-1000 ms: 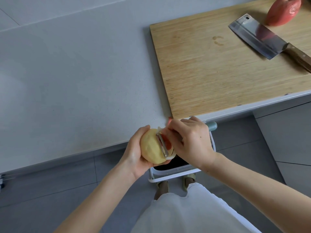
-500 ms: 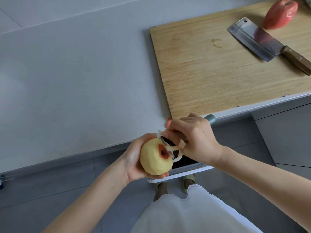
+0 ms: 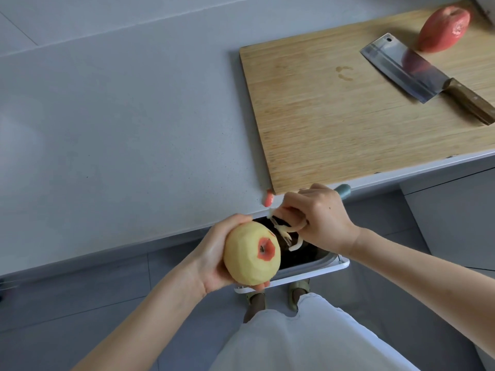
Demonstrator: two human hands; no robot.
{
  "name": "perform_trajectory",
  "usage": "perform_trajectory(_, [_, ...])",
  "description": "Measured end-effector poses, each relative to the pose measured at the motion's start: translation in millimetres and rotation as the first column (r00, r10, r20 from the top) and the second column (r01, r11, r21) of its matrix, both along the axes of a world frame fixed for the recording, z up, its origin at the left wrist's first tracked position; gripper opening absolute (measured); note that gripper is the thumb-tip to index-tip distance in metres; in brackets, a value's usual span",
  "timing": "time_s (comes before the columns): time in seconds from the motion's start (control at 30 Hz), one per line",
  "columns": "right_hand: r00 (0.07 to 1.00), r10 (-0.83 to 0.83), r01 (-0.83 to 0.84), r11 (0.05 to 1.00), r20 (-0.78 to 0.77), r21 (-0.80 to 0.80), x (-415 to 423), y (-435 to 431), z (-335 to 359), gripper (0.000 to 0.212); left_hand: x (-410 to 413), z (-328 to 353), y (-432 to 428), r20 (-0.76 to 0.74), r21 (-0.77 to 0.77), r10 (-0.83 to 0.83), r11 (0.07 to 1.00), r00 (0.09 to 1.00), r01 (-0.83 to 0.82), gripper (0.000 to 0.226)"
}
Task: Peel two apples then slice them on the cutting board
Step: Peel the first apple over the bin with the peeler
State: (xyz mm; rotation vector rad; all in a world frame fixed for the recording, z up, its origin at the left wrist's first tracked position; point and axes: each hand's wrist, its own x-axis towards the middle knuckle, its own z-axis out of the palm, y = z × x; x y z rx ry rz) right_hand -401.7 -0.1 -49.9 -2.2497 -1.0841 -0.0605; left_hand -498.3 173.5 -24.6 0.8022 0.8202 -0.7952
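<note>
Currently: apple (image 3: 250, 254), lower centre, cupped in left hand (image 3: 214, 259), red stem patch facing up. Peeler (image 3: 294, 226), gripped by right hand (image 3: 322, 219), just upper-right, apart.

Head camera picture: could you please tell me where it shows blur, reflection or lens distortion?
In the head view, the white peeler in the right hand is motion-blurred; the steel cleaver with a wooden handle mirrors the red unpeeled apple, which the wide lens stretches toward the corner; light is soft, shadows faint.
</note>
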Motion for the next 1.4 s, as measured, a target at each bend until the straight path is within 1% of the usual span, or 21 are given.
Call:
perform_trajectory(0.1, [0.987,-0.159,0.156,0.982,-0.018,-0.109,-1.8,-3.8,-7.5,0.031,1.7,-3.6,2.7,0.055,0.115,0.071,0.99,0.996,-0.077,0.047])
perform_trajectory(0.17, [0.972,-0.234,0.214,0.922,-0.022,-0.322,-4.5,-0.3,-12.3,0.039,-0.3,-7.4,3.5,0.094,0.203,0.081,0.974,0.992,-0.099,0.054])
perform_trajectory(0.2, [0.963,-0.259,0.196,0.86,-0.073,-0.471,-5.7,1.4,-14.5,0.039,-1.7,-7.5,3.5,0.115,0.234,0.083,0.966,0.99,-0.108,0.055])
perform_trajectory(0.27, [0.96,-0.248,0.076,0.669,-0.126,-0.74,-9.9,3.9,-22.6,0.033,-3.9,-8.5,4.7,0.167,0.25,0.08,0.961,0.983,-0.121,0.051])
perform_trajectory(0.33, [0.986,-0.151,0.011,0.483,-0.071,-0.876,-19.1,8.9,-32.5,0.024,-4.1,-7.3,6.3,0.195,0.241,0.058,0.965,0.979,-0.105,0.049])
perform_trajectory(0.37, [0.992,-0.123,0.029,0.388,-0.02,-0.921,-23.2,10.9,-38.2,0.023,-3.7,-7.4,7.3,0.202,0.245,0.036,0.966,0.979,-0.086,0.055])
perform_trajectory(0.43, [0.982,-0.18,0.107,0.314,0.052,-0.943,-21.8,12.2,-44.9,0.029,-1.7,-7.9,8.6,0.206,0.263,-0.015,0.964,0.979,-0.041,0.078])
perform_trajectory(0.47, [0.98,-0.188,0.124,0.324,0.064,-0.938,-20.3,10.6,-48.3,0.033,-1.0,-8.2,9.6,0.198,0.266,-0.027,0.964,0.98,-0.027,0.087])
perform_trajectory(0.5, [0.98,-0.194,0.119,0.364,0.05,-0.924,-20.1,8.8,-50.4,0.031,-0.1,-9.4,10.7,0.195,0.265,-0.034,0.964,0.98,-0.02,0.089])
perform_trajectory(0.6, [0.972,-0.235,0.111,0.557,-0.028,-0.823,-15.4,3.6,-50.3,0.011,2.2,-9.4,13.3,0.232,0.295,-0.108,0.955,0.967,0.036,0.065])
perform_trajectory(0.67, [0.947,-0.307,0.149,0.68,-0.095,-0.718,-11.8,1.4,-45.8,0.016,2.7,-10.4,13.8,0.249,0.324,-0.174,0.942,0.953,0.088,0.049])
perform_trajectory(0.73, [0.911,-0.373,0.196,0.767,-0.176,-0.611,-9.8,-0.5,-39.9,0.023,2.4,-12.1,13.5,0.236,0.324,-0.187,0.94,0.954,0.104,0.045])
perform_trajectory(0.87, [0.859,-0.384,0.243,0.888,-0.339,-0.39,-10.6,1.0,-18.8,0.02,3.2,-15.0,14.0,0.195,0.294,-0.111,0.954,0.975,0.05,0.056])
perform_trajectory(0.97, [0.762,-0.372,0.288,0.928,-0.529,-0.238,-7.5,-1.3,-1.1,0.019,3.7,-18.6,17.1,0.157,0.195,0.037,0.978,0.987,-0.068,0.062])
perform_trajectory(1.0, [0.76,-0.35,0.289,0.937,-0.547,-0.199,-8.3,-1.1,3.9,0.02,3.6,-19.3,17.9,0.152,0.156,0.073,0.983,0.986,-0.096,0.067])
perform_trajectory(1.07, [0.83,-0.304,0.276,0.952,-0.468,-0.129,-12.9,3.6,9.7,0.022,3.6,-19.8,18.6,0.175,0.097,0.109,0.987,0.979,-0.127,0.079])
perform_trajectory(1.13, [0.927,-0.28,0.275,0.96,-0.249,-0.058,-18.0,12.8,14.0,0.029,2.9,-18.9,16.6,0.216,0.077,0.087,0.991,0.973,-0.106,0.073])
perform_trajectory(1.17, [0.949,-0.271,0.27,0.962,-0.161,-0.031,-19.9,17.0,14.8,0.032,2.2,-18.0,15.0,0.24,0.083,0.057,0.993,0.969,-0.079,0.069])
perform_trajectory(1.23, [0.966,-0.253,0.254,0.967,-0.055,0.012,-22.1,22.2,12.8,0.031,0.7,-16.0,11.9,0.272,0.117,0.006,0.992,0.962,-0.039,0.068])
perform_trajectory(1.3, [0.973,-0.233,0.232,0.972,0.004,0.037,-20.9,21.5,9.7,0.029,-1.3,-16.0,11.2,0.273,0.141,0.008,0.989,0.962,-0.049,0.071])
perform_trajectory(1.4, [0.976,-0.213,0.215,0.976,0.049,-0.04,-14.7,9.7,-2.3,0.03,-3.6,-13.6,12.4,0.265,0.152,0.045,0.984,0.963,-0.088,0.07])
